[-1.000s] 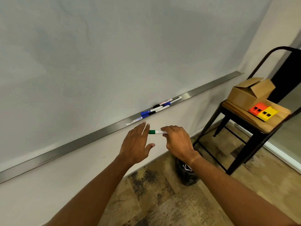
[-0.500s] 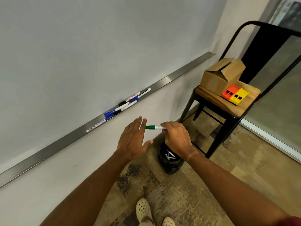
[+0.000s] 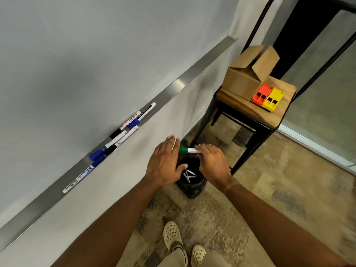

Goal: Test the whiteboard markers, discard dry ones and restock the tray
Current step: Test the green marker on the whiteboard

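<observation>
At the centre of the frame the right hand pinches the white barrel of a green whiteboard marker, held level with its green cap pointing left, directly above the open mouth of a small black-lined waste bin on the floor. The left hand is beside it with fingers straight and together, holding nothing, their tips at the marker's green end and the thumb over the bin's rim. Inside the bin lie a few discarded markers. To the left, the metal whiteboard tray runs diagonally below the whiteboard and carries a cluster of blue and black markers. At the upper right a chair with a wooden seat holds an open cardboard box, with an orange holder and a yellow holder just beside it. Two cream clogs show at the bottom.
</observation>
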Action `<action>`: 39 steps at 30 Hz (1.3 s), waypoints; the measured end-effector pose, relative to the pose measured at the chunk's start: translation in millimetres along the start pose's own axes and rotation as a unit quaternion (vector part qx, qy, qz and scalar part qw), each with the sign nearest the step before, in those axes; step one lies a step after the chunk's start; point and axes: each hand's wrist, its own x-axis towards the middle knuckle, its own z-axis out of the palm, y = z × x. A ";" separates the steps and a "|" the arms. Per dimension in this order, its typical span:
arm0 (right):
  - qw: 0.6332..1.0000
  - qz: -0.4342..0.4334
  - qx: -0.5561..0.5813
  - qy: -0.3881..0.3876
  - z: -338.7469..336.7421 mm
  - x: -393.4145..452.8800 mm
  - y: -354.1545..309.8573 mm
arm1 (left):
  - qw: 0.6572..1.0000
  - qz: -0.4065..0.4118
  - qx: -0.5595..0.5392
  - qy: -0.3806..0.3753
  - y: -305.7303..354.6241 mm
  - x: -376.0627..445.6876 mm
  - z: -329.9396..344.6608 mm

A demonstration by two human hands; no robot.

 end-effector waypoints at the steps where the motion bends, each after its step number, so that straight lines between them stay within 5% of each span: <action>1: 1.000 0.004 0.001 -0.003 4.4 -0.4 4.0 | 1.000 0.005 -0.002 -0.005 -0.2 3.6 5.0; 15: 0.995 0.042 0.015 -0.086 69.5 3.8 84.4 | 0.991 -0.053 -0.026 -0.117 13.1 46.4 98.8; 22: 0.985 0.056 0.023 -0.161 100.9 0.3 118.8 | 0.987 -0.094 -0.032 -0.126 12.6 45.1 125.6; 29: 0.983 0.019 -0.064 -0.170 129.8 25.5 132.7 | 0.984 -0.110 -0.037 -0.132 1.1 34.8 128.4; 39: 0.982 0.021 -0.049 -0.180 111.3 33.6 130.2 | 0.985 -0.121 -0.034 -0.116 0.1 33.3 113.4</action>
